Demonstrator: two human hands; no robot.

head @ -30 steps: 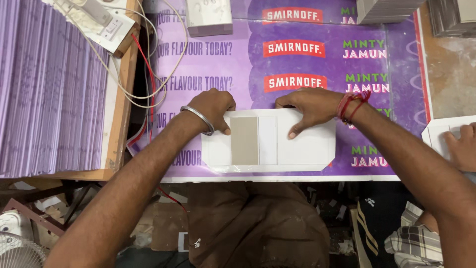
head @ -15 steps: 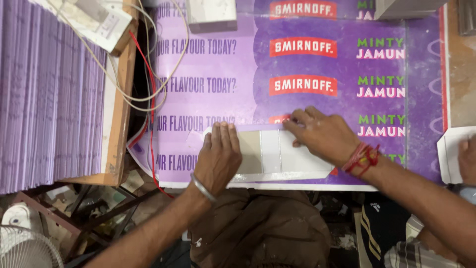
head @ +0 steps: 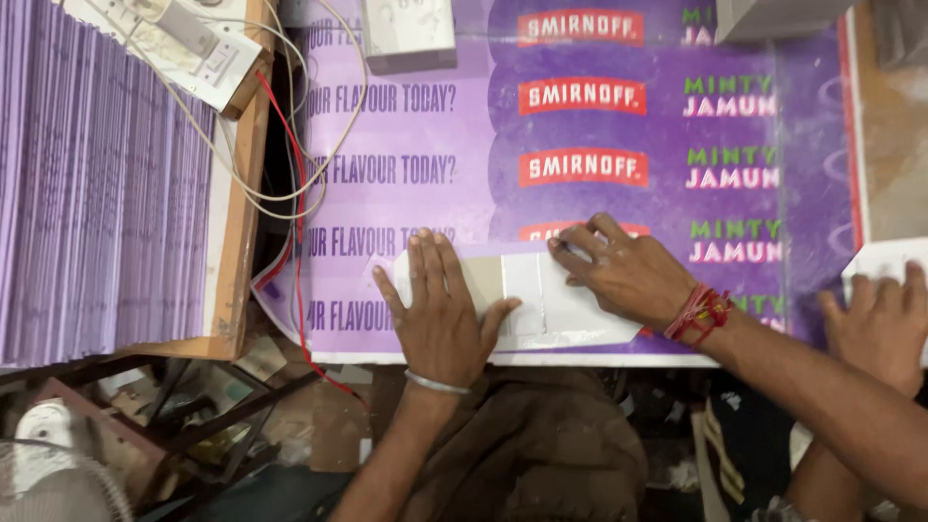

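Observation:
A white die-cut card blank (head: 541,300) with a grey-brown panel lies on a purple printed sheet (head: 599,126) near the table's front edge. My left hand (head: 440,314), a metal bangle at its wrist, lies flat on the blank's left part, fingers spread. On the blank's right part rests my right hand (head: 623,271), red thread at the wrist, its fingertips pressing the top edge. Neither hand holds anything.
A tall stack of purple sheets (head: 97,184) fills the left. White switch boxes (head: 198,48) with red and white wires (head: 290,184) lie beside it. Another person's hand (head: 880,324) rests on a white blank at the right. A fan (head: 48,474) stands below left.
Both hands slid down and across the blank, my left hand now flatter on its left part. The blank's top flap appears folded down. The view shifted slightly.

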